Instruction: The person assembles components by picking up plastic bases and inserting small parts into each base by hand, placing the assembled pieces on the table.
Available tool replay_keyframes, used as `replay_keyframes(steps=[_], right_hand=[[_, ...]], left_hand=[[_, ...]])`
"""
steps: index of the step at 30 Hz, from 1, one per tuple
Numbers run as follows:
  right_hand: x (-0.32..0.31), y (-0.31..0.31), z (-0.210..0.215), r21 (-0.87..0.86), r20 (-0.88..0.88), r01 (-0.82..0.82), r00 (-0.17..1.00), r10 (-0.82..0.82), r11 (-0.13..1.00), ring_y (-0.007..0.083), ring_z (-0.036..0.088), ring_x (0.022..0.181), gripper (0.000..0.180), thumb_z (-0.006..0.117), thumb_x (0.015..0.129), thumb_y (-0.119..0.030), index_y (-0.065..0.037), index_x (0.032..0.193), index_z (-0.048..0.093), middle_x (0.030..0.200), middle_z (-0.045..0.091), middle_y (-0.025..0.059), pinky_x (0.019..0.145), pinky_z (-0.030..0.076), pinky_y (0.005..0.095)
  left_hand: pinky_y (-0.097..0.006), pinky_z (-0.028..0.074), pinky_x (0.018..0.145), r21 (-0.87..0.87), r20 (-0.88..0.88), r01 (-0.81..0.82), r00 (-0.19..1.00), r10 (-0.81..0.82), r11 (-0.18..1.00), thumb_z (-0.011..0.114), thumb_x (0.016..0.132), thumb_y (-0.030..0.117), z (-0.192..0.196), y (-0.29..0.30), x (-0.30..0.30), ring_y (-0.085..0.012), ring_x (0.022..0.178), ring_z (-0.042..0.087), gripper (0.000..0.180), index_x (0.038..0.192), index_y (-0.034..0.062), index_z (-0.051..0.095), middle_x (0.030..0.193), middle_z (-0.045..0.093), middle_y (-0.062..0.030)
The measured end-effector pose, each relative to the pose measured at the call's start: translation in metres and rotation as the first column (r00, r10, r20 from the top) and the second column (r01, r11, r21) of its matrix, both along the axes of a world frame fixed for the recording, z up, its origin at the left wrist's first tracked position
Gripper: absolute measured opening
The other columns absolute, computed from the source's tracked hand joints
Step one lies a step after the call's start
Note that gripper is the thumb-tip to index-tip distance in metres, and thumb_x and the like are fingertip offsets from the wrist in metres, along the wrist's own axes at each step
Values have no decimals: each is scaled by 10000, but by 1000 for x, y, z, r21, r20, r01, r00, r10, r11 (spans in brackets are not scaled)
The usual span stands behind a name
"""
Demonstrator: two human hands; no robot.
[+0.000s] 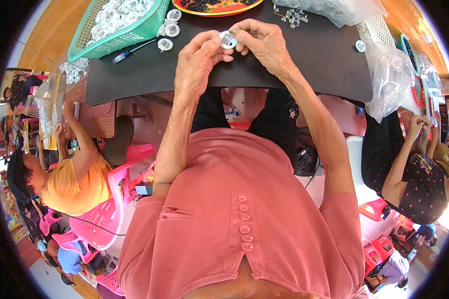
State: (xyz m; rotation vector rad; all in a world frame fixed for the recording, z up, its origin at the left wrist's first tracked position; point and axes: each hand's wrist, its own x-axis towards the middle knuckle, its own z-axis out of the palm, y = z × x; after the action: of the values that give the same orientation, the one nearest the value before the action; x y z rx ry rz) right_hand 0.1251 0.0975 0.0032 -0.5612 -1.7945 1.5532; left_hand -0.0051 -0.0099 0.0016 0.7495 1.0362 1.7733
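Note:
Over the far half of the dark table, my two hands meet at a small round white plastic part point(228, 41) with a clear window-like middle. My left hand point(200, 56) pinches its left edge between thumb and fingers. The fingers of my right hand point(263, 44) close on its right upper edge; anything tiny between those fingertips is too small to make out. Just left of my hands, several similar round white parts point(165, 45) lie on the table. A screwdriver point(127, 54) with a blue handle rests beside them.
A green basket point(115, 46) full of white parts stands at the far left. Beyond my hands sits a red-and-yellow tray point(219, 13) of small dark pieces. Clear bits point(295, 19) and a plastic bag point(390, 74) are to the right. Other people sit on both sides.

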Motion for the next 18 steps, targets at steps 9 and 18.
replay_keyframes(steps=[9,18], right_hand=[[0,1,0,-20,-20,-18,1000,18,1000,46,525,596,177,599,904,-182,-26,959,663,710,600,0,533,453,191],[-5,0,10,-115,-48,-6,999,0,993,40,503,598,161,599,903,-131,-7,988,655,718,582,-11,541,416,186]], left_hand=[[-307,540,717,36,105,67,992,-71,997,580,899,117,-2,4,-3,-180,803,638,176,1003,-24,590,905,635,-107],[-301,533,724,36,188,117,975,-122,992,591,892,113,1,9,-5,-175,807,630,216,1063,-20,593,941,634,-105]])
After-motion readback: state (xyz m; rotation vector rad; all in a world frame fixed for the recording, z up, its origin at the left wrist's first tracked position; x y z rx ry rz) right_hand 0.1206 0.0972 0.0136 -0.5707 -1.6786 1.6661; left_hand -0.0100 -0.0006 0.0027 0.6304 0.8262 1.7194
